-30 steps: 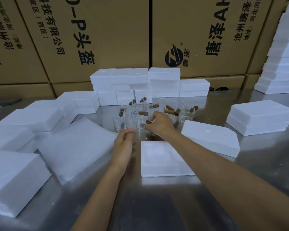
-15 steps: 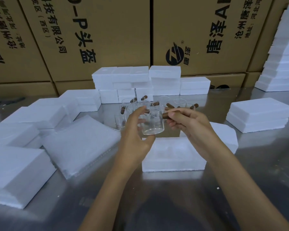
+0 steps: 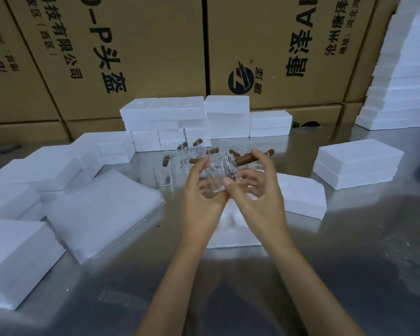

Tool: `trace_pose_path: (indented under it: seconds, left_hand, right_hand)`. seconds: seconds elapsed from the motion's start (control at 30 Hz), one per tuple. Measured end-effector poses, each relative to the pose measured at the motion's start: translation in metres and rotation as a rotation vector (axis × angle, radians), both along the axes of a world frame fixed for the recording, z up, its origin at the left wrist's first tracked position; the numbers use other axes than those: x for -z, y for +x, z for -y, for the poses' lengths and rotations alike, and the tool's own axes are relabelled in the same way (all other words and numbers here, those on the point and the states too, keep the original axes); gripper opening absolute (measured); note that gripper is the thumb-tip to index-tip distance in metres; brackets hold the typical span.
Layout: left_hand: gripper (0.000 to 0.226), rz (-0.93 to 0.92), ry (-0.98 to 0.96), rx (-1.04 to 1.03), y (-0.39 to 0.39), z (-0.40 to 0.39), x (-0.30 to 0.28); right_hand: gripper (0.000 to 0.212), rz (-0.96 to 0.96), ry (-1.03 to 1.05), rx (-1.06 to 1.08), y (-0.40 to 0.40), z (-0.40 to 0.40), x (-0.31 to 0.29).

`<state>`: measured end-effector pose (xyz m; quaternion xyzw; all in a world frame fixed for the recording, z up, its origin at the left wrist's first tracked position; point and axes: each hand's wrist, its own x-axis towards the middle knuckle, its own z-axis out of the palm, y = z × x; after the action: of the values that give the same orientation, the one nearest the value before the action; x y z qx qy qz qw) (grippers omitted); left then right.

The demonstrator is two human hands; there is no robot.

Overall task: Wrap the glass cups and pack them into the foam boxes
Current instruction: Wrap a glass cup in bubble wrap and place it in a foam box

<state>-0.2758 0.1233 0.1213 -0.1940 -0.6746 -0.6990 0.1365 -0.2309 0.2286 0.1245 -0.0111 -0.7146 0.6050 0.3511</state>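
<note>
**Both hands hold one glass cup**

The left hand point(image 3: 199, 190) and right hand point(image 3: 260, 190) grip a tilted glass cup point(image 3: 224, 174) by its sides, raised above an open foam box point(image 3: 230, 229) mid-counter. More cups point(image 3: 180, 156) stand behind; foam sheets point(image 3: 102, 212) lie toward the left edge.

Clear glass cup point(image 3: 222, 177), brown wooden handle point(image 3: 246, 160)

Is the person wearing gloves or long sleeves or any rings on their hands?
No gloves. The left hand and the right hand are both bare, and so are both forearms right down to the bottom of the picture, so no sleeve shows. I see no watch, bracelet or ring on the parts in view. The fingernails look short and plain.
</note>
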Motion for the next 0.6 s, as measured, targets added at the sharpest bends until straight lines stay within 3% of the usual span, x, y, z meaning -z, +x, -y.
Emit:
trace_pose_path:
  seconds: [0.17,0.6]
  left_hand:
    - [0.079,-0.083,-0.156,-0.074,0.000,0.009,0.006]
    - [0.082,-0.123,-0.274,-0.137,-0.006,0.015,0.012]
  right_hand:
    - [0.050,-0.006,0.046,0.043,0.000,0.005,0.003]
    - [0.050,-0.038,0.066,0.082,0.000,0.014,0.005]
